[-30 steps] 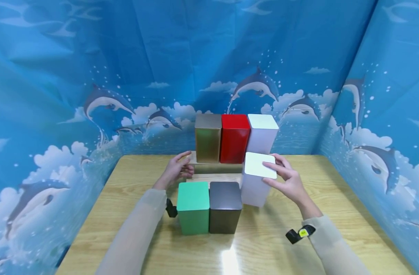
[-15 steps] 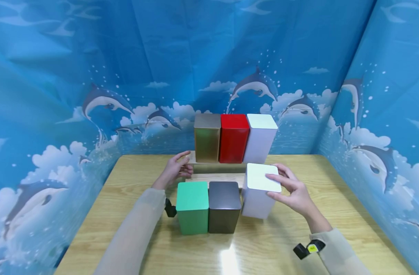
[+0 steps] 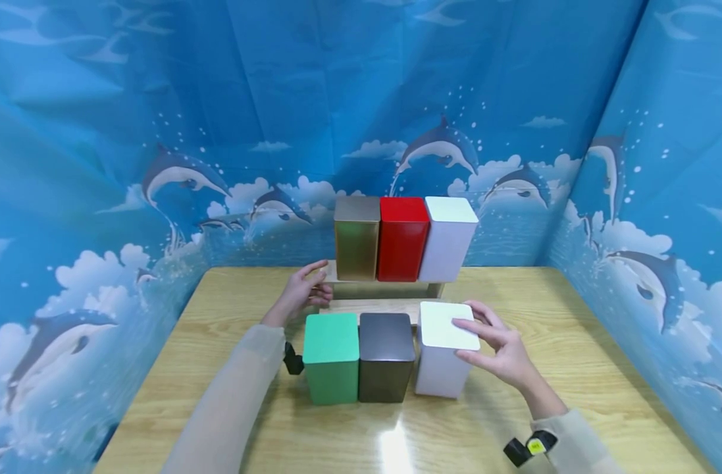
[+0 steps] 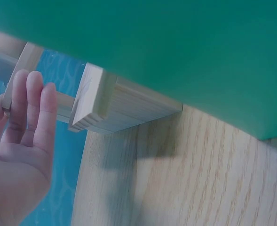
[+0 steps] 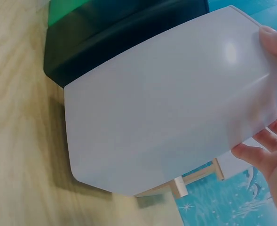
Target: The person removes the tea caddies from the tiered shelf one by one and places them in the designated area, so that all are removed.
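Observation:
My right hand (image 3: 499,345) grips a white tin (image 3: 443,365) near its top, thumb on the near side and fingers over the lid and far side. The tin stands nearly upright just right of a dark grey tin (image 3: 387,359); a narrow gap shows between them. In the right wrist view the white tin (image 5: 162,103) has its base at the table; whether it fully rests there I cannot tell. My left hand (image 3: 301,293) holds the left end of a wooden rack's (image 3: 372,306) upper board, with several fingers extended in the left wrist view.
A green tin (image 3: 332,362) stands left of the dark grey one, close to the left wrist. On the rack's upper board stand a gold tin (image 3: 357,247), a red tin (image 3: 403,243) and another white tin (image 3: 448,243). A dolphin-print curtain (image 3: 278,131) backs the wooden table (image 3: 218,342).
My right hand has brought the white tin from the rack's right side toward the front, to beside the dark grey tin. My left hand has stayed at the rack's end.

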A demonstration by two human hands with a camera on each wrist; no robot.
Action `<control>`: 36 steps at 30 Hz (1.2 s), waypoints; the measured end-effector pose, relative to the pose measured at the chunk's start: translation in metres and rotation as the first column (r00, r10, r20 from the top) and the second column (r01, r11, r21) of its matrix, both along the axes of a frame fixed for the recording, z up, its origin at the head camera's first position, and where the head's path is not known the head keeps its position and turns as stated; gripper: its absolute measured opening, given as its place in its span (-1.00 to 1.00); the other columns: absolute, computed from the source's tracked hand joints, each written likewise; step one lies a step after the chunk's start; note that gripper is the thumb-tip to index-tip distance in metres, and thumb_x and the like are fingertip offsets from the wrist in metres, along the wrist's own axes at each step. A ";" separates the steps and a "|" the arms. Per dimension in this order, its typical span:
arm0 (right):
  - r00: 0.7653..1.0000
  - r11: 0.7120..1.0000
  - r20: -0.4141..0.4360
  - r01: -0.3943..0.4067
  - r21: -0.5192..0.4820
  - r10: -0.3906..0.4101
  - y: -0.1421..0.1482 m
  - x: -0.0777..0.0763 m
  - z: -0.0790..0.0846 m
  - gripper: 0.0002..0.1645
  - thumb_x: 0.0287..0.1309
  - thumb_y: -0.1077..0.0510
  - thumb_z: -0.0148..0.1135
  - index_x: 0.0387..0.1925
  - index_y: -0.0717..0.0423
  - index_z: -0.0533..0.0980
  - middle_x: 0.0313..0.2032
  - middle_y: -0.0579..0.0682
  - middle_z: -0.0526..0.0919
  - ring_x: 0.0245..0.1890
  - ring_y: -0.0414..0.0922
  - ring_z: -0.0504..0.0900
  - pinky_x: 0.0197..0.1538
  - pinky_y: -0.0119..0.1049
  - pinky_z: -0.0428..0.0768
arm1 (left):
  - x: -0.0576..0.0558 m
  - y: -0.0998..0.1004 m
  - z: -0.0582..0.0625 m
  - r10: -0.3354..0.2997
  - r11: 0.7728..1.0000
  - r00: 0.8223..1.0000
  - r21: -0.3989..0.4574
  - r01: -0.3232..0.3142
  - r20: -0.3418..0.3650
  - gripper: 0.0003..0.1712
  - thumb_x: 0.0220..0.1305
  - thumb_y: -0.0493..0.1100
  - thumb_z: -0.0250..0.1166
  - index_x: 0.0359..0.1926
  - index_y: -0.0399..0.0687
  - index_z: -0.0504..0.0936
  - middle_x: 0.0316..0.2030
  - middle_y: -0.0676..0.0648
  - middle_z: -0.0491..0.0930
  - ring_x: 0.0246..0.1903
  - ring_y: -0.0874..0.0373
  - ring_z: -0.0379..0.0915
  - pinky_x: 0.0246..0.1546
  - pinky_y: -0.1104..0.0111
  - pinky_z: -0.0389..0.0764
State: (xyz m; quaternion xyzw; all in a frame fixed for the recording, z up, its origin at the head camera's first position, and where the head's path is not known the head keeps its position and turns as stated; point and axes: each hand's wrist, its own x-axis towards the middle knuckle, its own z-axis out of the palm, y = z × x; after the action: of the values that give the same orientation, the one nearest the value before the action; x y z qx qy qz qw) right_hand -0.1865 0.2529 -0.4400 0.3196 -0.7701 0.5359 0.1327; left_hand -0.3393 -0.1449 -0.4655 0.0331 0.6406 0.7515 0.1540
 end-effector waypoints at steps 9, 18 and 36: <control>0.999 1.000 0.032 -0.006 -0.002 0.006 -0.004 0.005 -0.008 -0.41 -0.19 0.54 0.37 0.01 0.40 0.50 0.25 0.35 0.17 0.25 -0.17 0.28 0.15 -0.43 0.36 | 0.001 0.000 0.001 0.004 1.000 1.000 0.004 -0.003 -0.017 -0.50 0.41 -0.10 0.03 0.34 0.05 0.27 -0.42 -0.16 0.62 -0.44 0.04 0.60 -0.30 0.14 0.64; 0.999 1.000 0.029 -0.022 0.003 0.022 -0.005 0.007 -0.013 -0.41 -0.18 0.53 0.36 0.03 0.40 0.49 0.28 0.28 0.15 0.29 -0.16 0.23 0.17 -0.44 0.34 | 0.008 0.000 0.012 -0.016 1.000 1.000 0.012 0.016 0.015 -0.49 0.42 -0.13 0.02 0.35 0.03 0.24 -0.40 -0.20 0.62 -0.41 0.01 0.60 -0.18 0.03 0.59; 0.996 0.997 0.027 -0.082 0.007 0.081 -0.002 0.001 -0.017 -0.38 -0.18 0.56 0.34 0.05 0.40 0.47 0.27 0.39 0.12 0.29 -0.09 0.22 0.20 -0.40 0.33 | 0.001 0.001 -0.001 0.013 1.000 1.000 -0.005 -0.013 -0.007 -0.51 0.40 -0.08 0.05 0.32 0.10 0.28 -0.42 -0.16 0.61 -0.44 0.05 0.59 -0.23 0.08 0.62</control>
State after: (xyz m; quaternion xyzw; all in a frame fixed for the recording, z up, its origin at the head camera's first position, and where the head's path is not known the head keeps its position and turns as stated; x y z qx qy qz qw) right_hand -0.1853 0.2508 -0.4575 0.3442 -0.7603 0.5419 0.0993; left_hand -0.3388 -0.1440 -0.4665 0.0309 0.6432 0.7509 0.1470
